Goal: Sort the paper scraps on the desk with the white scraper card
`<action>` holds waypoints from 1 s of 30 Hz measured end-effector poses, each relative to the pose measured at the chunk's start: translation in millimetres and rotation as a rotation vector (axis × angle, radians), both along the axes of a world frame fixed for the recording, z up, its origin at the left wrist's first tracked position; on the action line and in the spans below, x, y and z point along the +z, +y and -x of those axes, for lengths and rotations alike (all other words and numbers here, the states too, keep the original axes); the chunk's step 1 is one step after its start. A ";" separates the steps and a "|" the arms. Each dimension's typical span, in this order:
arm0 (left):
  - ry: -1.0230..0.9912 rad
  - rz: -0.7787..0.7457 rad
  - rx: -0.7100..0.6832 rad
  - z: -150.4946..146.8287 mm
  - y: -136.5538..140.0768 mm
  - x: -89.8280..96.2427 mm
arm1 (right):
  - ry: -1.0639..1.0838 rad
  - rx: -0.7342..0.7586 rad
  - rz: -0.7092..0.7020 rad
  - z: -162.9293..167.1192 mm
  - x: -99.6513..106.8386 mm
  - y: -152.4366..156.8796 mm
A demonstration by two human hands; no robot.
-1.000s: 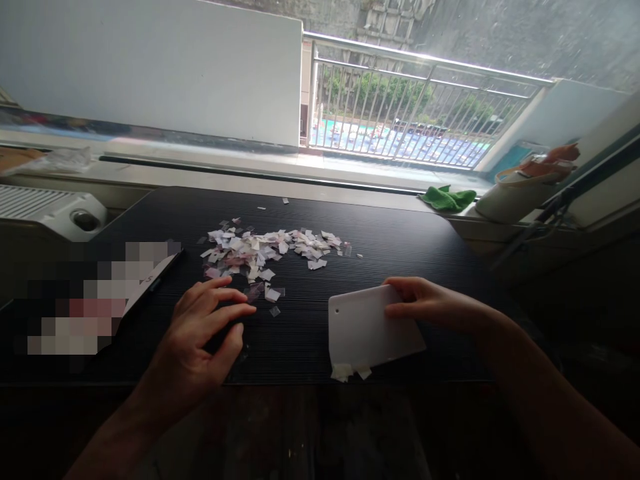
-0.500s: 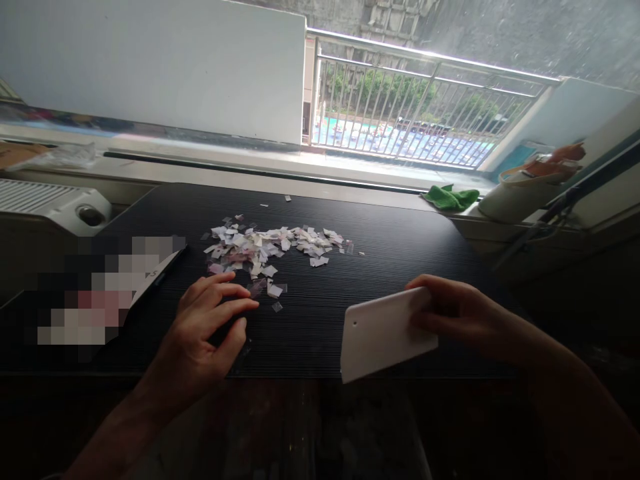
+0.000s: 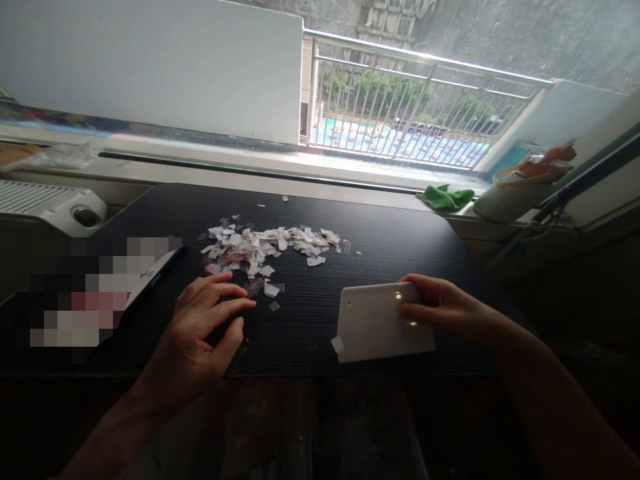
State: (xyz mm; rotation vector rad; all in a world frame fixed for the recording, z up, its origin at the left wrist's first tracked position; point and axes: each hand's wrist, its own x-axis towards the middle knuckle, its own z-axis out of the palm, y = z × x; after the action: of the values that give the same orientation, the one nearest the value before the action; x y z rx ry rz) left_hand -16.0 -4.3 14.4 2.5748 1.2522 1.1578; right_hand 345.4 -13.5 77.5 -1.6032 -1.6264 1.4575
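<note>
In my right hand is a flat white plastic scraper with a small hole near one corner, pinched by its right end between thumb and fingers. The scraper is over the near part of the black table, and a small pale scrap shows at its lower left corner. My left hand is open, fingers apart and slightly curled, with nothing in it. Just beyond its fingertips lies a loose heap of paper and clear film scraps, and a few pieces lie apart from it.
A pixelated item with a pale edge lies on the table's left side. A white slatted appliance stands past the left edge. On the windowsill are a green cloth and a pale container.
The scraper has tilted in my right hand, its lower edge now more level and its face catching light. A small scrap now shows at its corner. My left hand has barely moved.
</note>
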 end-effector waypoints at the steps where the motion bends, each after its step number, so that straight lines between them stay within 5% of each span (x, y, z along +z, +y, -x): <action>1: -0.001 -0.001 0.001 -0.4 0.1 0.1 | 0.001 0.003 0.004 0.1 0.3 -0.3; 10: -0.005 -0.005 0.012 -1.4 -0.3 -1.3 | 0.031 -0.048 -0.077 -2.4 3.7 -0.6; 14: 0.016 -0.006 0.006 0.0 -0.7 -2.2 | 0.065 -0.214 -0.277 15.6 -5.3 27.5; 18: 0.033 -0.012 0.003 1.3 -0.7 -2.9 | 0.119 -0.215 -0.338 41.7 -15.4 62.9; 23: 0.017 -0.004 0.008 -0.2 -0.9 -1.2 | 0.028 -0.055 -0.191 48.2 -15.9 72.7; 30: 0.004 0.004 0.004 -0.1 -1.8 0.7 | -0.074 0.173 0.022 29.4 -9.2 35.9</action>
State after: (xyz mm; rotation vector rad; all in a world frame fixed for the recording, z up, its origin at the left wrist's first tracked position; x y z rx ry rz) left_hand -15.9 -6.1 15.1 2.5747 1.2602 1.1504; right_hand 316.0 22.4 68.3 -1.5789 -1.8368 1.5214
